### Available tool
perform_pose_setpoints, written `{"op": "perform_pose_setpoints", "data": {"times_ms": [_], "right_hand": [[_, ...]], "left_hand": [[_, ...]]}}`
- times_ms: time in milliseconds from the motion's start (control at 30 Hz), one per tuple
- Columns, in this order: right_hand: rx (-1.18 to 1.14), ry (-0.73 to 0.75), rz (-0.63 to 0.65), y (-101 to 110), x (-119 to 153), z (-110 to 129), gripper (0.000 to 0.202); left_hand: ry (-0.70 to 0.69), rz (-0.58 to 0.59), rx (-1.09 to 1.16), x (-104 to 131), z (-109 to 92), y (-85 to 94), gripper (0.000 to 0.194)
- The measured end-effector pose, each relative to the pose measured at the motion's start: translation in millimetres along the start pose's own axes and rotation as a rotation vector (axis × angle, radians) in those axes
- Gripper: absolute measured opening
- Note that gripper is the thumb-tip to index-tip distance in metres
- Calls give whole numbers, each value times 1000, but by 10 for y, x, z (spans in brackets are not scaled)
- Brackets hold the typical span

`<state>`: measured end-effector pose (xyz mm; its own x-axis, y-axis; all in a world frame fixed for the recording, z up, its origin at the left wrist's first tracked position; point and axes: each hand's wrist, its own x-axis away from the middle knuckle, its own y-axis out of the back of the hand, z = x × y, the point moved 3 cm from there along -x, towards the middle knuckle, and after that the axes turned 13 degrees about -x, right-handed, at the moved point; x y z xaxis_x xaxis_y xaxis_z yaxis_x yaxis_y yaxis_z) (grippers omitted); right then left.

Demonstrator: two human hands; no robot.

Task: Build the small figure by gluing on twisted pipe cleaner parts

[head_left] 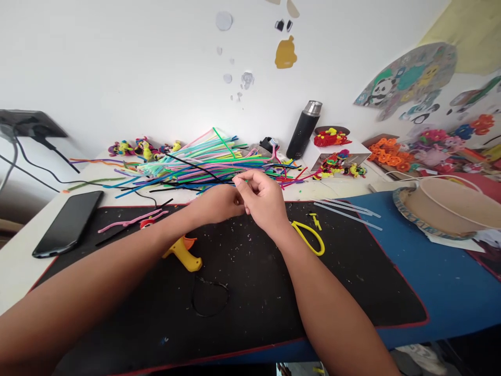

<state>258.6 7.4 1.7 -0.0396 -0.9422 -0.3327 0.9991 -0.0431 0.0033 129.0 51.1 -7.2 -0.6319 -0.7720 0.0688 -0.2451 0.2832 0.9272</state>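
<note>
Fuzzy pipe cleaners (183,168), many-coloured, loosely heaped

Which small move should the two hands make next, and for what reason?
I would perhaps tilt the right hand slightly outward: it and the left hand are close together near the far edge of the black mat, and their bent fingers hide whatever may be between them, so a clearer view seems useful first.

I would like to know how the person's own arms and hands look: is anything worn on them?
Both forearms, left and right, are bare, with no sleeve in view. The left hand and right hand wear no gloves. No watch or bracelet shows at either wrist. Some fingers are hidden, so rings cannot be fully ruled out.
</note>
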Motion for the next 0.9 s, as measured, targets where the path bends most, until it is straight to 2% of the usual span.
{"op": "perform_pose_setpoints", "data": {"times_ms": [100,200,333,433,533,767,900], "right_hand": [[-35,-12,-3,0,-1,16,21],[-51,-28,14,-28,15,27,22],[-70,-69,40,-77,39,0,23],[-90,-95,59,-113,53,-45,21],[-127,-120,100,-157,66,-89,20],[-185,-173,111,-171,57,-90,21],[-220,-173,106,-154,50,-91,24]], "left_hand": [[128,-35,340,140,141,195,21],[211,-136,734,302,215,305,29],[222,-185,903,436,185,333,38],[191,-208,953,460,149,332,38],[193,-231,957,460,141,315,28],[128,-309,590,512,132,324,22],[134,-314,529,532,106,321,25]]}}
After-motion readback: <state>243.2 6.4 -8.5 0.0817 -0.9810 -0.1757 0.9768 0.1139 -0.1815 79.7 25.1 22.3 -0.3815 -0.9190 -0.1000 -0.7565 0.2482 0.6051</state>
